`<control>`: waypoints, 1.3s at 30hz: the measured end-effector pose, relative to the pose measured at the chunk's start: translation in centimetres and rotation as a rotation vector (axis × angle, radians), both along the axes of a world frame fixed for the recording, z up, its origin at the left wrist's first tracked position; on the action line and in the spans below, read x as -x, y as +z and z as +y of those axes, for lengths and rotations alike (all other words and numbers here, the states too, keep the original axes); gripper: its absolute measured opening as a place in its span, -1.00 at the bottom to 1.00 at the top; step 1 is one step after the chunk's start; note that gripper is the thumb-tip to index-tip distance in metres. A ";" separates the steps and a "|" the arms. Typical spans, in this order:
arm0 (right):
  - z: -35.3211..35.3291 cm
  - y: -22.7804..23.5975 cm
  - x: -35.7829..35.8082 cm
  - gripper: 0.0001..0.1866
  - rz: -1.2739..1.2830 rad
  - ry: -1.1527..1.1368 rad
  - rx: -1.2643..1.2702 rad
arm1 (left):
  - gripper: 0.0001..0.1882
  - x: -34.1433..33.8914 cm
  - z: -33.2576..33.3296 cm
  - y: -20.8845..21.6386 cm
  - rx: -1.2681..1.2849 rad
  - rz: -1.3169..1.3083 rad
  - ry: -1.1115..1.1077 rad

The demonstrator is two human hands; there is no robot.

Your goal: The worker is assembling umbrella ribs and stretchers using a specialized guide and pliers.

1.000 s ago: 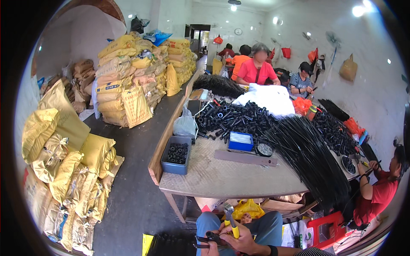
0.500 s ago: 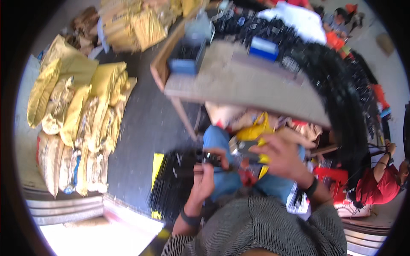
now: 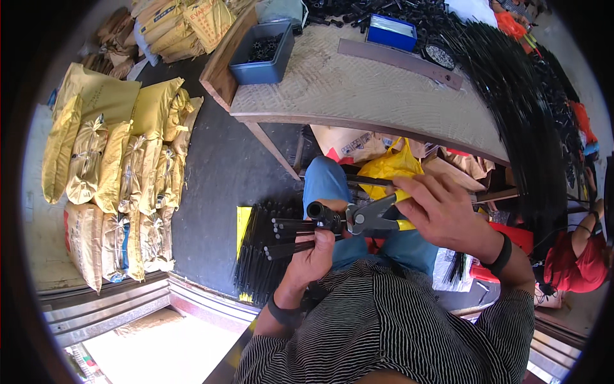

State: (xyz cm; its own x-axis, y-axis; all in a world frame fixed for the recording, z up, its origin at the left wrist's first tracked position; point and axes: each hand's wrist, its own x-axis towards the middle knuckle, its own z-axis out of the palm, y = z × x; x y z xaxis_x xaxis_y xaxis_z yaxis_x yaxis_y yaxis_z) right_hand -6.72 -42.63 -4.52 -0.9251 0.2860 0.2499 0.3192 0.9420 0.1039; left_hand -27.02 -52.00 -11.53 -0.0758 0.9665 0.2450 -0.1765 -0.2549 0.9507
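Note:
My left hand (image 3: 311, 261) is closed around a black tubular fitting (image 3: 327, 217) whose round open end faces up. Several thin black rods (image 3: 286, 248) stick out leftward from the same grip. In my right hand (image 3: 441, 214) are pliers (image 3: 368, 216) with grey metal jaws and yellow handles. The jaws point left and reach right up to the fitting; whether they bite on it I cannot tell. A dark rod (image 3: 371, 180) runs beside my right fingertips, above the pliers. Both hands are over my lap, between my blue-clad knees.
A worktable (image 3: 307, 83) stands ahead, with a blue-grey bin (image 3: 262, 57) of small dark parts and a blue box (image 3: 391, 32). Long black rods (image 3: 511, 96) hang over its right side. Black rods (image 3: 259, 256) stand at my left. Yellow sacks (image 3: 115, 160) are stacked farther left. A person in red (image 3: 575, 256) sits at right.
The pliers have come away from a blurred position by my right hand and now point at the fitting. My left hand has turned, and the rods in it show.

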 end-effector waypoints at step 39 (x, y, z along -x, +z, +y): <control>7.1 4.2 -2.1 -0.77 -0.360 -0.045 1.393 | -0.42 -0.8 4.3 -0.3 0.018 -0.084 -0.223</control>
State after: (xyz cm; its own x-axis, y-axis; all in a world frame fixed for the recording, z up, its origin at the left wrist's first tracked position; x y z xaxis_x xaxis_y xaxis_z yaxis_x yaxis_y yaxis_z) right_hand -4.64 -35.50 -0.33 -0.8603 0.1290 -0.4932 0.5061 0.3323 -0.7959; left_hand -26.21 -47.72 -11.81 0.1204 0.9660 0.2290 -0.3046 -0.1836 0.9346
